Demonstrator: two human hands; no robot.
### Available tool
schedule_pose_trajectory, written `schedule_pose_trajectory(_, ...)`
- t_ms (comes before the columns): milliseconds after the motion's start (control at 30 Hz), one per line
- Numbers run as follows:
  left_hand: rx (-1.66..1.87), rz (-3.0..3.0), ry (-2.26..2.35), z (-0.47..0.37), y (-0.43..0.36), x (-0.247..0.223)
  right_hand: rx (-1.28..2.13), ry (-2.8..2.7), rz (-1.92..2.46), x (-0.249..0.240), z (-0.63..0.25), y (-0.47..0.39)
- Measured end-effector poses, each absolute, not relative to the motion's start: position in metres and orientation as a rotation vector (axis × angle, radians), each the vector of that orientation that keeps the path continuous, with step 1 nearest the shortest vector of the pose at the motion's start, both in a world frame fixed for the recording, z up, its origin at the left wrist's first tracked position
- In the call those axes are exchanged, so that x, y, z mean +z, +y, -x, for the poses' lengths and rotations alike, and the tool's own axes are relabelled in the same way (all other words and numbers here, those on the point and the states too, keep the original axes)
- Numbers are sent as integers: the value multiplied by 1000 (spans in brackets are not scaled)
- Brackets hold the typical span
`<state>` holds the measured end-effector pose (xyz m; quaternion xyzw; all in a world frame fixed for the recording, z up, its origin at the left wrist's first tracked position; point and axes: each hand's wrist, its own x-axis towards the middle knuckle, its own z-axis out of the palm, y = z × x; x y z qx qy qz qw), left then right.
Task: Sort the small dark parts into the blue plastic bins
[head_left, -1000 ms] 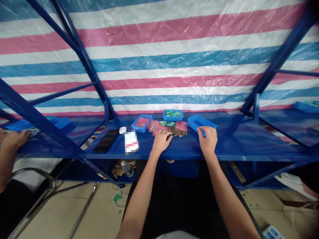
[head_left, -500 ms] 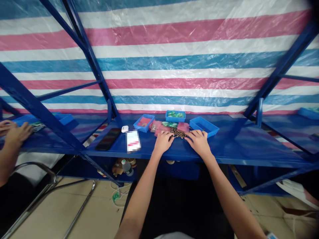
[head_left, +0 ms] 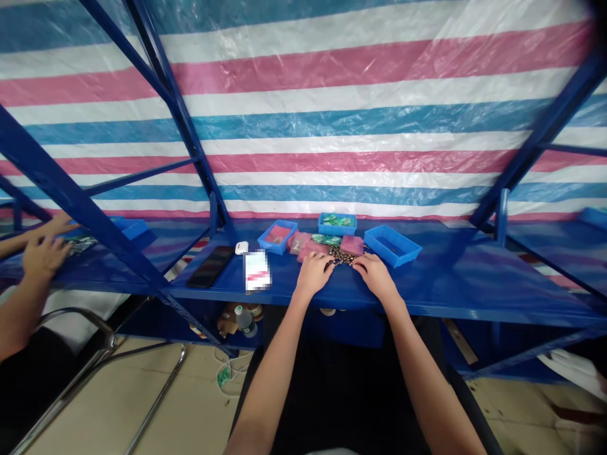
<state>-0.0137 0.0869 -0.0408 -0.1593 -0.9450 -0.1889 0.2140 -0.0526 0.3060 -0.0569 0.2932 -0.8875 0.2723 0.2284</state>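
A heap of small brass-coloured and dark metal pieces (head_left: 340, 254) lies on the blue shelf between my two hands. My left hand (head_left: 313, 276) is at the heap's left edge, fingers curled and drawn together with the thumb. From the right, my right hand (head_left: 375, 276) reaches the opposite edge, its fingertips pinched close. What either hand pinches is too small to make out. Just behind the heap lie pink plastic bags (head_left: 351, 244) and a green-printed bag (head_left: 327, 239). My left fingers touch or partly cover another pink bag (head_left: 308, 248).
Blue trays stand behind: one with pink bags (head_left: 288, 244), one with green packets (head_left: 356, 226), and a right-hand tray (head_left: 411, 253) with a few bits inside. Leftward lie a black phone (head_left: 211, 266), a white case (head_left: 241, 248) and a blurred-out packet (head_left: 257, 272). A co-worker's hand (head_left: 46, 254) shows far left.
My right fingers have drawn together and their hand sits slightly further in. The whole view has shifted a little; the co-worker's hands at far left have moved.
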Motion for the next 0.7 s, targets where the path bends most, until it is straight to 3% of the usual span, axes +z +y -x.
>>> schedule_pose_trajectory(367, -557, 450, -2594, 14, 87, -41, 1063, -2398, -704, -49, 40, 309)
schedule_pose_trajectory(700, -558, 455, -2595, 16, 86, -42, 1124, -2310, -791, -40, 33, 311)
